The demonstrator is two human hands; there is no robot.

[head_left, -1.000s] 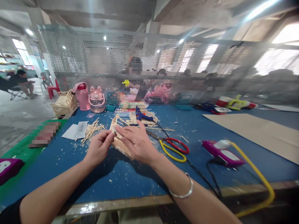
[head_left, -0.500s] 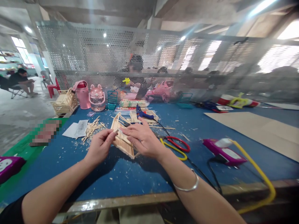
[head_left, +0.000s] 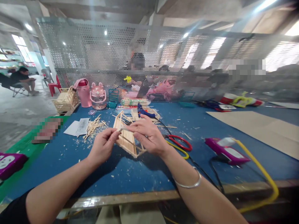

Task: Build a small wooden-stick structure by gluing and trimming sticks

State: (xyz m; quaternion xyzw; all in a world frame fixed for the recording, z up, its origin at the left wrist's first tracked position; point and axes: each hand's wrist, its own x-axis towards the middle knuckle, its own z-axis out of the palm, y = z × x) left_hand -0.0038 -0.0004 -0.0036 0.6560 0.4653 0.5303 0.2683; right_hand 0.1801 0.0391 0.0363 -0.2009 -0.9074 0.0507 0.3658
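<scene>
My left hand (head_left: 105, 143) is closed, thumb and forefinger pinching the end of a small pale strip (head_left: 123, 128) whose exact kind I cannot make out. My right hand (head_left: 149, 135) is closed over the strip's other end, fingers long and thumb tucked below. Beneath both hands sits a model piece built of thin wooden sticks (head_left: 127, 143), with a slatted panel and a peaked frame. Just behind the right hand lies a blue glue gun (head_left: 145, 112). Scissors (head_left: 178, 143) with red and yellow handles are at its right, blades partly hidden.
Loose wooden sticks (head_left: 94, 127) and white papers (head_left: 77, 127) lie left. Behind are a pink tumbler (head_left: 83, 95), a pink bottle (head_left: 98, 98) and a stick-built model (head_left: 66, 101). A purple power strip (head_left: 226, 151) with a yellow cable and brown cardboard (head_left: 254, 129) are right.
My right hand has shifted slightly right, away from my left fingertips, so more of the pale strip and the stick model shows. My left hand keeps its pinch.
</scene>
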